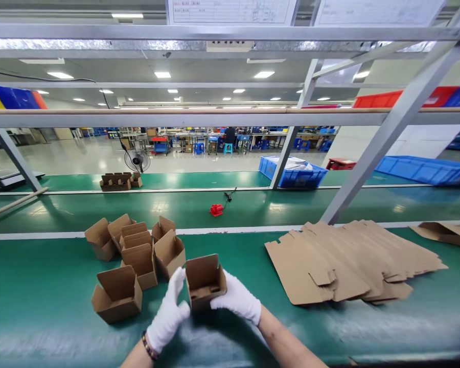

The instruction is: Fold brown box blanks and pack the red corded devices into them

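Observation:
A small open-topped brown cardboard box (202, 300) is in front of me, its back flap standing up. My right hand (237, 299), in a white glove, grips this box by its right side. On the box's left is my left hand (168, 312), also gloved, with thumb and fingers apart; whether a fingertip touches the box I cannot tell. Just left of my hands stands another open cardboard box (118, 301), with a cluster of similar boxes (140, 260) behind it. To the right lies a fanned stack of flat cardboard blanks (345, 260).
On the green work surface (53, 291), a red item with a black cable (216, 210) lies farther back. More small boxes (117, 182) and a blue bin (291, 172) stand beyond. A slanted metal post (368, 168) rises behind the blanks, and shelf rails (199, 120) cross above.

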The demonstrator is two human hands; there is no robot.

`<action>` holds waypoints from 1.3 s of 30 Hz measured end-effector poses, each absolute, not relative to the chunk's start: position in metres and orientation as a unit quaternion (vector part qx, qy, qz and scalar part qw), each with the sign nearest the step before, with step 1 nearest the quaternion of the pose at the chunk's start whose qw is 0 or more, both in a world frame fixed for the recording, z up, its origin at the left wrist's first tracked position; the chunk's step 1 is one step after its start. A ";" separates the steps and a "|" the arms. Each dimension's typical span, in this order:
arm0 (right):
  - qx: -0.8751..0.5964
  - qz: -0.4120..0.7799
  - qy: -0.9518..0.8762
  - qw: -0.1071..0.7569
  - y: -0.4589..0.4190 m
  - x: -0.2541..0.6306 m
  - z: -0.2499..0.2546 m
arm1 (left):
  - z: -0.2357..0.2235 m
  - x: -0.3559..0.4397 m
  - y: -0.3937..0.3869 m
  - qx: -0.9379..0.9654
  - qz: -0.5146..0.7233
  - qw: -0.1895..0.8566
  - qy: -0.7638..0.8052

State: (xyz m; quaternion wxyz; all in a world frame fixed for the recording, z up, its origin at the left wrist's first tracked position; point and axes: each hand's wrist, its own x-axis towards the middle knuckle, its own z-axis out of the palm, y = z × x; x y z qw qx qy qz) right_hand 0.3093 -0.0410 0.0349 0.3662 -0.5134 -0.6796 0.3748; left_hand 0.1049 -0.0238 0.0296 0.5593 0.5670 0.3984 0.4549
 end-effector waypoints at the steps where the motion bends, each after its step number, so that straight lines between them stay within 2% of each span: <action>1: -0.528 0.386 -0.678 0.337 -0.042 0.310 0.033 | 0.019 0.103 -0.029 0.577 0.437 0.560 0.404; 4: -0.552 0.362 -0.692 0.291 -0.050 0.315 0.045 | -0.009 0.105 -0.036 0.606 0.384 0.521 0.461; 6: -0.585 0.277 -0.717 0.258 -0.057 0.317 0.066 | -0.022 0.111 -0.036 0.613 0.382 0.486 0.492; 8: -0.592 0.182 -0.761 0.191 -0.060 0.312 0.088 | -0.028 0.115 -0.035 0.610 0.393 0.476 0.497; 10: -0.553 0.138 -0.815 0.109 -0.054 0.297 0.097 | -0.030 0.118 -0.035 0.607 0.402 0.492 0.478; 16: -0.402 0.202 -0.892 -0.041 -0.002 0.249 0.039 | -0.039 0.115 -0.031 0.642 0.375 0.454 0.492; 18: -0.362 0.238 -0.901 -0.032 0.011 0.249 0.019 | -0.043 0.113 -0.028 0.638 0.355 0.453 0.512; 23: -0.371 0.252 -0.891 0.076 0.006 0.259 0.002 | -0.043 0.114 -0.028 0.657 0.341 0.452 0.498; 26: -0.419 0.243 -0.866 0.120 -0.013 0.257 0.007 | -0.040 0.115 -0.030 0.662 0.350 0.458 0.480; 29: -0.440 0.220 -0.852 0.179 -0.024 0.264 0.036 | -0.037 0.111 -0.025 0.631 0.368 0.468 0.497; 31: -0.468 0.206 -0.848 0.141 -0.010 0.281 0.072 | -0.035 0.105 -0.019 0.610 0.374 0.467 0.520; 33: -0.557 0.185 -0.809 0.041 0.028 0.304 0.112 | -0.034 0.098 -0.011 0.593 0.371 0.467 0.540; 34: -0.579 0.175 -0.796 0.026 0.055 0.316 0.128 | -0.034 0.095 -0.006 0.584 0.371 0.475 0.544; 36: -0.623 0.142 -0.769 0.027 0.118 0.334 0.144 | -0.034 0.093 0.005 0.561 0.373 0.502 0.543; 39: -0.664 0.098 -0.740 0.043 0.209 0.340 0.130 | -0.032 0.099 0.032 0.523 0.394 0.566 0.500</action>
